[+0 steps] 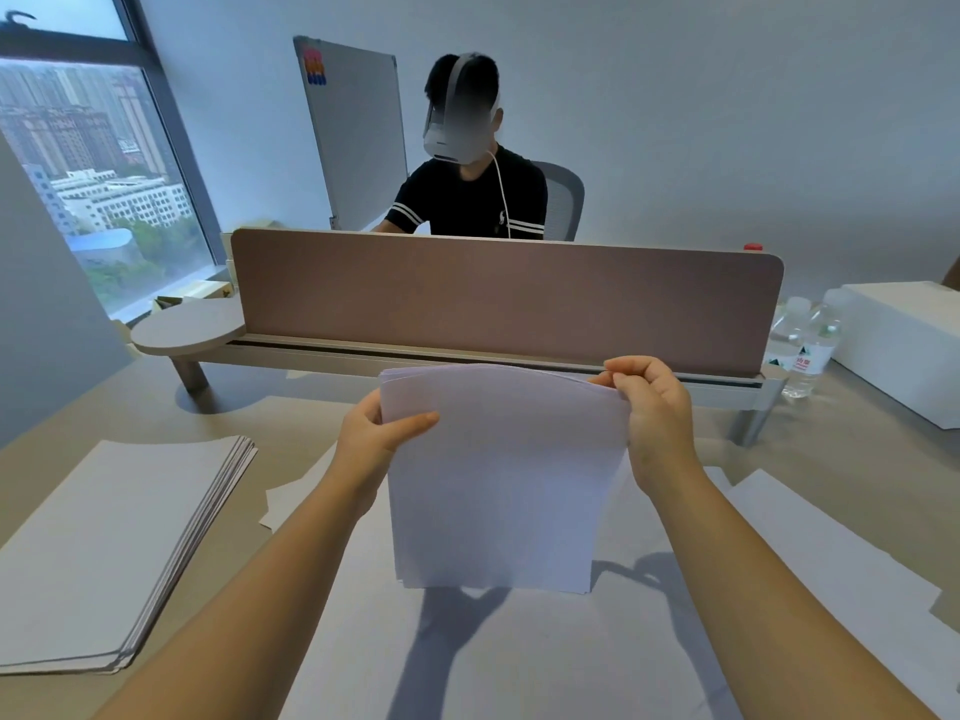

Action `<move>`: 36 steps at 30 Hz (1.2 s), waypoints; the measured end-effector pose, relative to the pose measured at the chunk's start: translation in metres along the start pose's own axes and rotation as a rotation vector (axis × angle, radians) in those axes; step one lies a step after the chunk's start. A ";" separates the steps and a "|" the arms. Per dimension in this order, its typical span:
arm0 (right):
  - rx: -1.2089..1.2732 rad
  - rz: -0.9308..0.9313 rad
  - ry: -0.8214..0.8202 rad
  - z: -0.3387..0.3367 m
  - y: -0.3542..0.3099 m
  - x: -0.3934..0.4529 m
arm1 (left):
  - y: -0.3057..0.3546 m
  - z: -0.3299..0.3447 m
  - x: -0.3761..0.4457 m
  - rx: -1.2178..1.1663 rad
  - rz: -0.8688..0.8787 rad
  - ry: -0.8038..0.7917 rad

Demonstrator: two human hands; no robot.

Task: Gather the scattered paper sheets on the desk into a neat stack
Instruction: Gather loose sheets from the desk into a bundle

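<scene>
The left hand (pixel 376 433) and right hand (pixel 652 407) grasp a sheaf of paper sheets (pixel 501 480) by its side edges, standing it upright with its lower edge down on loose sheets (pixel 519 646) spread across the worktop (pixel 857 444). A finished stack (pixel 109 553) lies to the left. Beyond a brown divider panel (pixel 504 298), a person in a headset (pixel 467 200) sits; water bottles (pixel 805 345) stand at right.

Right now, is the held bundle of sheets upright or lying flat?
Upright: the held bundle stands on its bottom edge on the desk, left hand and right hand gripping its sides.
</scene>
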State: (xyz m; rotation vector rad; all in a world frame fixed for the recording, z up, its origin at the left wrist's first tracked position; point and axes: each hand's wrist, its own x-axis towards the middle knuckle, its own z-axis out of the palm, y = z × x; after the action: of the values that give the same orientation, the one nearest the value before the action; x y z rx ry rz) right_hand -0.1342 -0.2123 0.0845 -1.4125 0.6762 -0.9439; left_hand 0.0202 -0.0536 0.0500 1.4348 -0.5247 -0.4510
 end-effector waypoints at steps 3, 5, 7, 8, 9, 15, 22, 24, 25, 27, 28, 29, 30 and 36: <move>0.010 -0.039 -0.074 -0.004 0.006 0.006 | -0.010 -0.001 0.005 -0.014 -0.011 -0.021; 0.020 -0.001 -0.170 -0.009 0.017 0.010 | -0.019 0.000 0.009 0.001 -0.029 -0.003; -0.030 0.065 -0.255 -0.013 0.031 0.013 | -0.024 0.002 0.014 -0.005 -0.043 0.049; -0.024 0.097 -0.276 -0.013 0.037 0.013 | -0.025 0.002 0.017 -0.010 -0.046 0.072; -0.015 0.121 -0.284 -0.012 0.043 0.013 | -0.024 0.002 0.020 -0.011 -0.046 0.084; -0.123 0.286 -0.237 0.003 0.070 0.012 | -0.019 -0.006 0.039 -0.075 -0.060 0.075; -0.058 0.338 -0.142 0.004 0.090 0.012 | -0.057 -0.018 0.033 0.006 -0.154 -0.071; -0.092 0.334 -0.194 0.005 0.093 0.008 | -0.073 -0.018 0.026 -0.007 -0.173 -0.063; -0.097 0.332 -0.193 0.007 0.095 0.006 | -0.078 -0.016 0.024 -0.012 -0.176 -0.047; -0.107 0.312 -0.125 0.012 0.095 0.005 | -0.080 -0.013 0.024 -0.012 -0.191 0.014; -0.124 0.285 -0.077 0.016 0.092 0.006 | -0.076 -0.012 0.026 -0.004 -0.189 0.044; -0.136 0.252 -0.038 0.019 0.088 0.008 | -0.070 -0.010 0.029 0.015 -0.178 0.064; -0.140 0.223 -0.012 0.022 0.083 0.009 | -0.063 -0.009 0.032 0.031 -0.158 0.076; -0.118 0.160 0.011 0.033 0.062 0.009 | -0.038 -0.001 0.031 -0.006 -0.094 0.088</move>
State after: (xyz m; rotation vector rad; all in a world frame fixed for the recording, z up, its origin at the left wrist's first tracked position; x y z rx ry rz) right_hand -0.0931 -0.2084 0.0268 -1.4339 0.8513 -0.7971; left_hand 0.0465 -0.0743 0.0141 1.4705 -0.3859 -0.4613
